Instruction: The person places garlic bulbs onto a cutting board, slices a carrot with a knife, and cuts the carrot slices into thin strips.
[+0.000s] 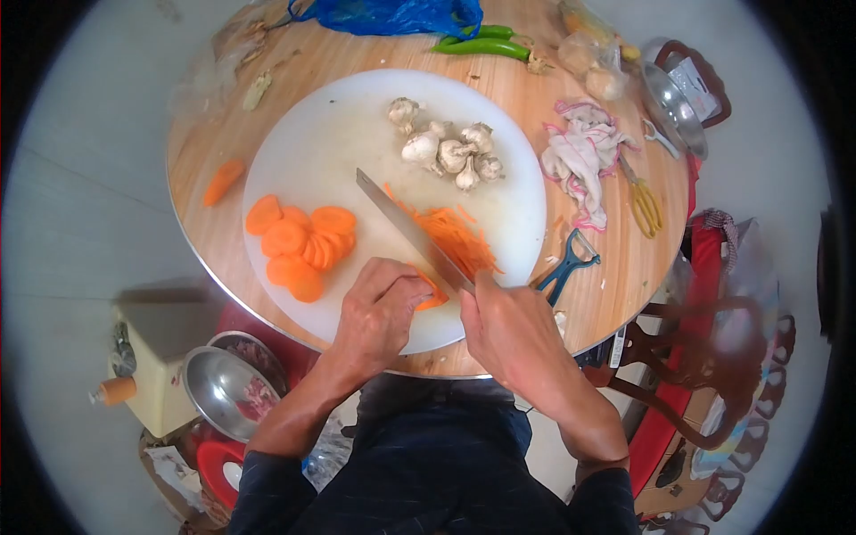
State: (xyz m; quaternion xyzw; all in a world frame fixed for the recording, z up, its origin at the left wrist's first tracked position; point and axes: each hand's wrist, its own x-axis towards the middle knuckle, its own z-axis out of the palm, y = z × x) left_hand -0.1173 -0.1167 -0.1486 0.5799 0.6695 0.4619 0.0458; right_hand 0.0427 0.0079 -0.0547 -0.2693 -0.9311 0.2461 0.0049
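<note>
A round white cutting board (308, 134) lies on the wooden table. My right hand (515, 330) grips a knife (401, 218), its blade slanting up and left across the board. Bent fingers of my left hand (379, 305) press on carrot slices (434, 296) at the blade's left side; part of them is hidden by the hand. Just right of the blade is a heap of carrot shreds (456, 236). Overlapping carrot rounds (308, 245) sit at the board's left, and several garlic bulbs (453, 152) near its top.
Right of the board are a peeler (569, 265), a crumpled cloth (581, 160) and yellow-handled scissors (644, 205). A carrot piece (223, 182) lies at the left. Green peppers (486, 43) and a blue bag (388, 13) are at the back. Metal bowls (214, 383) stand below left.
</note>
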